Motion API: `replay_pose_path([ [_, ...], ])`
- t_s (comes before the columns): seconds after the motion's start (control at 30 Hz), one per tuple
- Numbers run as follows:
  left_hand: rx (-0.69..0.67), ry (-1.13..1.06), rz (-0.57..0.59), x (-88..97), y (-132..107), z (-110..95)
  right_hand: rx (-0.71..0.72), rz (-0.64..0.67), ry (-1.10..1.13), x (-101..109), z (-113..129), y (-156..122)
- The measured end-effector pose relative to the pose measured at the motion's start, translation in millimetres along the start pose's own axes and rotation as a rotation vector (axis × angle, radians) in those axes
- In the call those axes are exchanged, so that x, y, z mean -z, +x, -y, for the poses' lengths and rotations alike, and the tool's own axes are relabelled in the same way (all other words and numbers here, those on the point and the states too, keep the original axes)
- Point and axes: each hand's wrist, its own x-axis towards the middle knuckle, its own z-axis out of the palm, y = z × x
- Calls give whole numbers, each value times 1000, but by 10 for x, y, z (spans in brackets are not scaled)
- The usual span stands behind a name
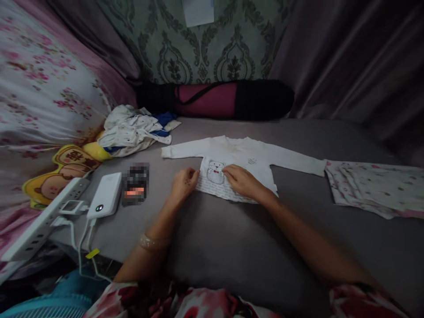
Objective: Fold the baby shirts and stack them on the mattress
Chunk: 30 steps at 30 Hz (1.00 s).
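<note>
A small white long-sleeved baby shirt [238,152] lies spread flat on the grey sheet, its sleeves stretched out to both sides. A bear with a red bow is printed on its front, with rows of small lettering near the hem. At the shirt's left side edge my left hand [184,182] is closed, fingertips pinching the cloth. My right hand [243,180] rests over the lower front, its fingers drawn together on the fabric beside the bear print. The fingertips' exact hold is partly hidden.
Folded printed cloth [374,187] touches the right cuff. Crumpled clothes [132,128] lie back left. A power bank [105,194], a power strip [46,216] with cables and a blurred dark item [135,184] are at left. A long black-and-maroon bag [212,99] lines the wall.
</note>
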Motion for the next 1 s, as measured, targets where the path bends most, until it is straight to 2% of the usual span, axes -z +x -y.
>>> replay_pose_path([
  [0.07, 42, -5, 68, -19, -21, 39, -19, 2, -50, -154, 15, 258],
  [0.17, 62, -6, 78, -46, -66, 45, -107, 41, -148, -403, 17, 567],
  [0.23, 44, -1, 84, -56, -73, 60, -185, 53, -204, -542, 15, 676],
  [0.33, 15, -7, 114, -56, -54, 130, -244, 27, -251, -677, 20, 702],
  [0.53, 26, 58, 170, 4, -49, 234, -228, -54, -305, -758, 50, 641],
  [0.67, -16, 230, 266, 146, -20, 150, -222, -72, -334, -781, 59, 653],
  [0.8, -23, 414, 436, 319, 195, -16, -225, -89, -354, -804, 61, 664],
  [0.83, -46, 447, 423, 339, 285, -63, -226, -90, -358, -805, 63, 665],
  [0.9, -154, 447, 302, 326, 499, -147, -232, -79, -362, -800, 69, 667],
  [0.97, -320, 366, 150, 248, 744, -197, -238, -60, -361, -786, 80, 667],
  [1.0, -408, 331, 144, 196, 866, -202, -240, -54, -360, -777, 86, 666],
])
